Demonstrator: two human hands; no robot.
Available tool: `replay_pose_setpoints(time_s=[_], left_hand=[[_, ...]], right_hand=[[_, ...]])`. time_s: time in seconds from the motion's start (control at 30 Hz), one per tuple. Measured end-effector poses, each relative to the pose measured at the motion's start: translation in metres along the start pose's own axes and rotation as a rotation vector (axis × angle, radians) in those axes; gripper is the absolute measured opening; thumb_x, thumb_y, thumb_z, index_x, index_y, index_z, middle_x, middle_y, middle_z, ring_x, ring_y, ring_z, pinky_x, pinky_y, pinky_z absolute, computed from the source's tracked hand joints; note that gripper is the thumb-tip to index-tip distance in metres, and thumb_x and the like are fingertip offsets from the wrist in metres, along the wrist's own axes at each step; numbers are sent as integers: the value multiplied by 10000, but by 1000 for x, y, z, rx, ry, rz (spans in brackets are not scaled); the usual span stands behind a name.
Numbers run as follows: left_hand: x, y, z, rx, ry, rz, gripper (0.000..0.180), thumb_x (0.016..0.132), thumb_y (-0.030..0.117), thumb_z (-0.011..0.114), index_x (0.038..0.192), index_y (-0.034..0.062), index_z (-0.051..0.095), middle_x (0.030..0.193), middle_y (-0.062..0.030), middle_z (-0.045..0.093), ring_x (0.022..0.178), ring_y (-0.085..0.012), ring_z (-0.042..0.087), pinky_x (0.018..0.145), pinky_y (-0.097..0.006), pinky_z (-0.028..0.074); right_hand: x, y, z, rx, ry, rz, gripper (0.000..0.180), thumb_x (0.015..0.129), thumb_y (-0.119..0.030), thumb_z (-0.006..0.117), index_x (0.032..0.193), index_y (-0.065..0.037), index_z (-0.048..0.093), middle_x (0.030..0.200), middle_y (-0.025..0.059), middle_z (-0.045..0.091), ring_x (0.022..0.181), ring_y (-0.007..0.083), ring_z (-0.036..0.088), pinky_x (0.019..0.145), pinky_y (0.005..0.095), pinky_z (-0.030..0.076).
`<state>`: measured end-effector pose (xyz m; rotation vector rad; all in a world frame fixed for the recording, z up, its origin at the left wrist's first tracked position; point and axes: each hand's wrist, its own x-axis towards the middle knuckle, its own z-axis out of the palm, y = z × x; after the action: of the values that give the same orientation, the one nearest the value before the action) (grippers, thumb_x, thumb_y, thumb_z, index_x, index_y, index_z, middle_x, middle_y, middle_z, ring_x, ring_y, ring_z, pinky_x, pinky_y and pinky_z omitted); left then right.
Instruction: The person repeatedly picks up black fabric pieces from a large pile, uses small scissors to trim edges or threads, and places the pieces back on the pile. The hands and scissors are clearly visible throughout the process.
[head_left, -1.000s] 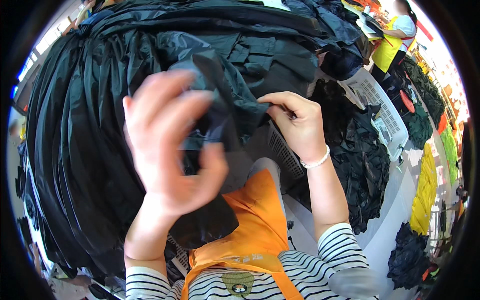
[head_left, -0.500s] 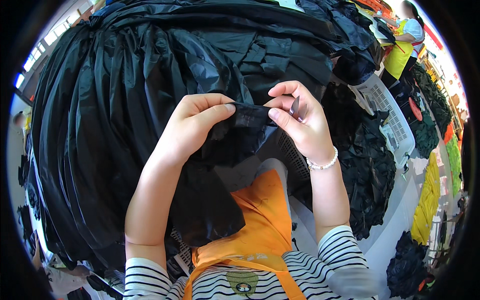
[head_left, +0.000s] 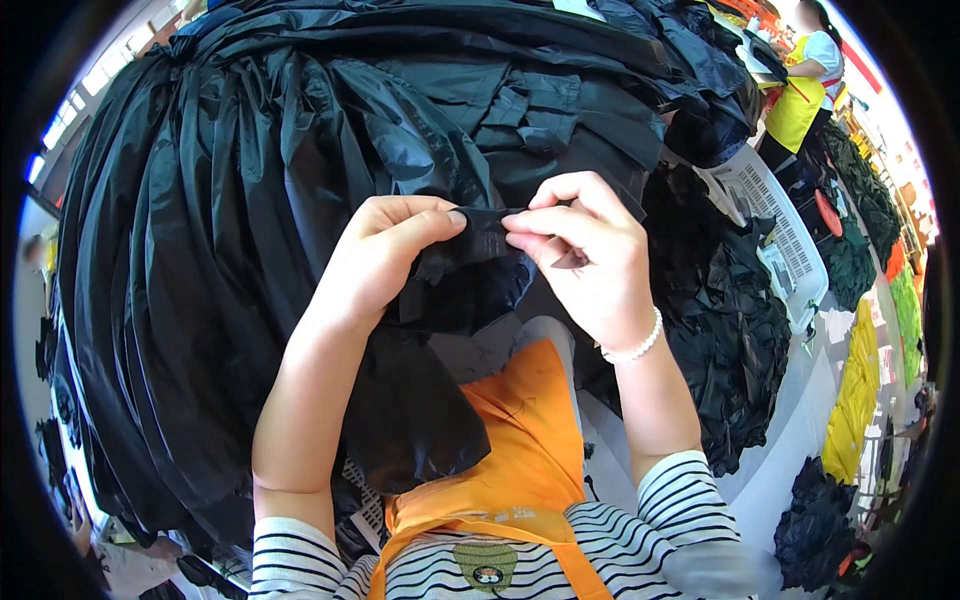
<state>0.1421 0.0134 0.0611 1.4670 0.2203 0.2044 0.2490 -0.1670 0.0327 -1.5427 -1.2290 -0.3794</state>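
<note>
Stretched between my two hands is an edge of thin, shiny black fabric (head_left: 487,245), the rest hanging below. My left hand (head_left: 385,245) pinches it between thumb and bent fingers. A short way to the right, my right hand (head_left: 597,255) grips the same edge with thumb and fingertips. Tucked in that palm is a small pointed metal blade (head_left: 570,261), mostly hidden by the fingers, so its kind does not show. A loose black flap (head_left: 415,420) lies over my orange apron (head_left: 530,405).
Gathered black fabric (head_left: 190,270) fills the left and far side. On the right are a crumpled black heap (head_left: 715,340), a white slotted crate (head_left: 780,215), yellow cloth (head_left: 853,390) and a dark bundle (head_left: 815,520). A person in a yellow apron (head_left: 797,112) stands at the far right.
My right hand has moved left along the fabric edge, closer to my left hand, and its fingers have closed in. Less of the metal blade shows. My left hand has barely moved.
</note>
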Motion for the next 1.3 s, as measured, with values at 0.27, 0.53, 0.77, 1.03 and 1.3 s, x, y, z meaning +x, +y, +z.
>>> replay_pose_setpoints(time_s=[0.27, 0.53, 0.77, 1.03, 1.3], left_hand=[[-1, -4, 10, 276, 118, 92, 236, 893, 166, 630, 929, -55, 703, 720, 27, 622, 644, -24, 525, 590, -201, 419], [-1, -2, 4, 207, 62, -7, 198, 901, 133, 611, 948, -37, 703, 817, 0, 681, 738, -42, 596, 712, -193, 465], [-3, -10, 12, 381, 153, 178, 213, 871, 124, 621, 953, -59, 694, 686, 9, 611, 638, -29, 518, 565, -207, 422], [-10, -5, 22, 542, 71, 337, 144, 837, -1, 583, 926, -19, 695, 842, -46, 692, 757, -79, 618, 734, -212, 477], [-8, 0, 19, 714, -42, 509, 105, 796, 38, 709, 886, -16, 701, 866, -99, 703, 805, -160, 652, 792, -263, 492]], right_hand=[[-3, -15, 1, 20, -104, 53, 287, 678, 169, 617, 882, -19, 546, 948, 85, 570, 687, 216, 640, 606, 288, 530], [-6, -8, 12, -60, 54, -46, 213, 722, 117, 702, 863, -32, 646, 843, 76, 619, 700, 213, 660, 586, 283, 522], [-8, -18, 14, -46, -103, 49, 223, 716, 80, 637, 862, -41, 519, 848, 85, 542, 646, 243, 602, 603, 311, 509], [-10, -11, -3, 325, -302, 340, 91, 830, 55, 593, 858, -1, 527, 816, 41, 501, 669, 94, 507, 629, 224, 441], [-1, -11, -7, 144, -270, 211, 183, 842, 73, 641, 978, 6, 539, 923, 78, 533, 743, 158, 587, 661, 259, 501]])
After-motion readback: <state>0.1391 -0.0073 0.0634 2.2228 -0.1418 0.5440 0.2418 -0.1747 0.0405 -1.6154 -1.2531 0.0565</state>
